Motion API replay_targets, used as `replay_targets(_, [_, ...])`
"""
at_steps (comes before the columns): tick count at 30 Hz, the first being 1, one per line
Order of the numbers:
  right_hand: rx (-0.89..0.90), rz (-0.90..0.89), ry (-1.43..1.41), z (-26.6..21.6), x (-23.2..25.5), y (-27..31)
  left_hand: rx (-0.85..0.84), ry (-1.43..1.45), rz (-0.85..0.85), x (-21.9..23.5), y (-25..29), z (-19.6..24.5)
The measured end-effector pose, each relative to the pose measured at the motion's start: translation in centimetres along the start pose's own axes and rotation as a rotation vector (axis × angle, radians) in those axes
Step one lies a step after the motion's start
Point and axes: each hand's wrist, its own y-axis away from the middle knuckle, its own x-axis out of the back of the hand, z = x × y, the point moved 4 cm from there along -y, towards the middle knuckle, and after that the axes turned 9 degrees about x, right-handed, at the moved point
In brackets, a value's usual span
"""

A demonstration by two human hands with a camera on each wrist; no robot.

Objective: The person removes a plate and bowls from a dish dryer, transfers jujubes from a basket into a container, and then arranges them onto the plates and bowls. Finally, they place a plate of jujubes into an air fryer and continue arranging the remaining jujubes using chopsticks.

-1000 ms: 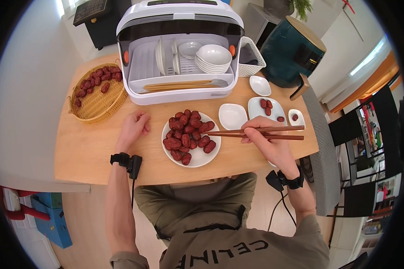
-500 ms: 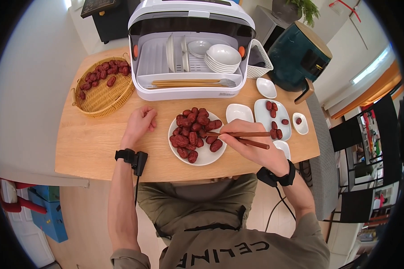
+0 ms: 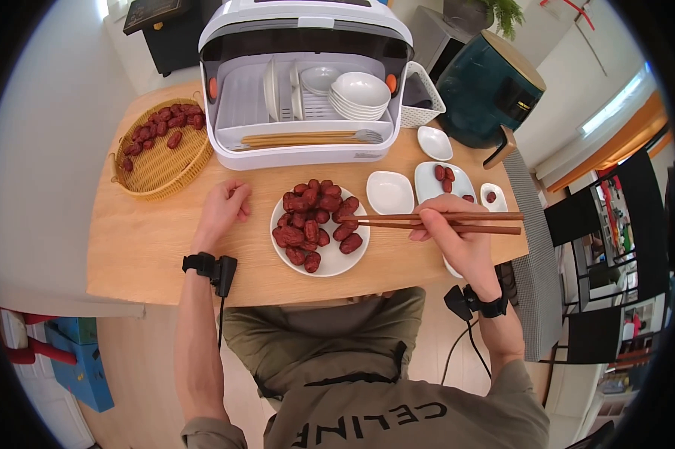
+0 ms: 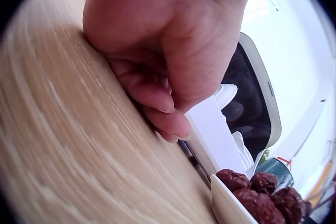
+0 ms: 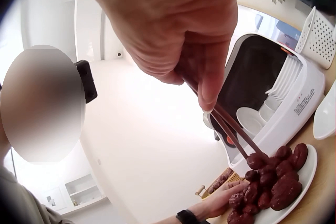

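My right hand grips a pair of brown wooden chopsticks. Their tips reach the right side of a heap of dried red dates on a round white plate. In the right wrist view the tips meet a date on top of the heap. Left of the plate, my left hand rests on the table with loosely curled fingers and holds nothing. The left wrist view shows its fingertips close over the wood.
A wicker basket with dates stands at the left. Behind the plate is an open white dish cabinet. To the right are a square white dish, a pale tray with dates, small dishes and a green air fryer.
The right hand and chopsticks moved in toward the heap half a second ago, and are now back farther right, tips still at the heap. The left hand stays put. The head view has shifted slightly.
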Motion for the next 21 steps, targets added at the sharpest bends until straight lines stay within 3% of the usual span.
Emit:
replay_targets(8, [0.067, 0.39, 0.384, 0.0, 11.7, 0.0, 0.0, 0.043, -0.03, 0.0, 0.0, -0.1])
replay_targets(13, [0.044, 0.411, 0.605, 2.0, 16.6, -0.6, -0.023, 0.01, -0.02, -0.1, -0.3, -0.2])
replay_targets(21, [-0.045, 0.4, 0.746, 5.1, 18.0, -2.1, -0.038, -0.019, -0.004, -0.1, -0.4, -0.2])
